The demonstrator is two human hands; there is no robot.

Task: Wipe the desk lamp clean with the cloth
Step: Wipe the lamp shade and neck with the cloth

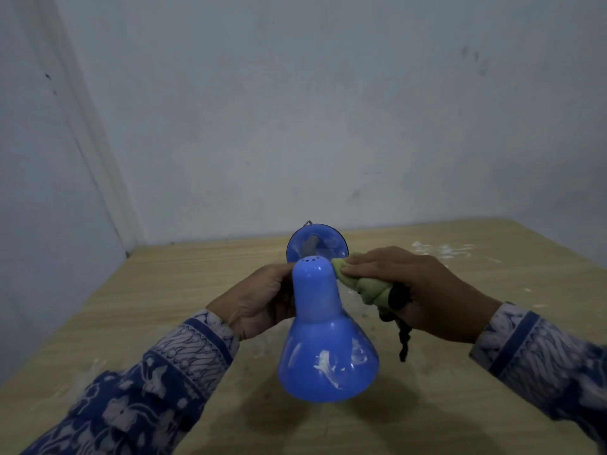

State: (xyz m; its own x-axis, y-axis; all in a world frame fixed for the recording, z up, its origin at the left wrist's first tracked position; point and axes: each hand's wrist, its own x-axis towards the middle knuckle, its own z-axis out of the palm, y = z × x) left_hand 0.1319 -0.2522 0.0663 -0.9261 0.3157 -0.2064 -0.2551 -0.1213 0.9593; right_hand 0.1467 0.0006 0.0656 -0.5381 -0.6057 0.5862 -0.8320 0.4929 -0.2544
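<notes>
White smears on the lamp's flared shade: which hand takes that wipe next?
Right hand: it already holds the green cloth against the blue plastic lamp shade's neck, above the smears. Left hand grips the neck's other side, steadying it.

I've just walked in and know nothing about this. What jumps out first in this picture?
A bright blue desk lamp fills the middle, its shade smeared with white streaks. The left hand steadies the shade's neck, while the right hand presses a green cloth against its other side. All this sits over a pale wooden table against a bare wall.
</notes>
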